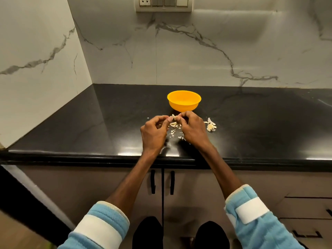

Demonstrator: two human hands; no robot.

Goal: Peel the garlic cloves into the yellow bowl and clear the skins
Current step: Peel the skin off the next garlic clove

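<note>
Standing at a black countertop (89,123) set into a corner, with a marble wall (36,69) running along the left, the person is working with both hands near the front edge. Pale blue sleeves (100,227) with white bands are covering both forearms up to mid-arm.

The left hand (154,130) is hovering just above the counter with its back to the camera. Its fingers are curling inward, and thumb and forefinger are pinching the left end of a small, pale garlic clove (173,117). The clove is sitting in the air between the two hands, too small to tell how much skin is on it.

Under and between the hands, loose skins (175,131) and crumbs are lying scattered on the counter.

Just beyond the hands the yellow bowl (184,103) is standing upright on the counter. Whether the knuckles are touching its base cannot be told.

The right hand (192,128) is mirroring the left, its fingers bent and bunched, their tips clamping the clove's right side.

Further right, a small heap of skins (211,125) is lying on the counter, near the right hand but apart from it.

Below the counter edge, dark handles are showing on two cabinet doors (188,186).
</note>
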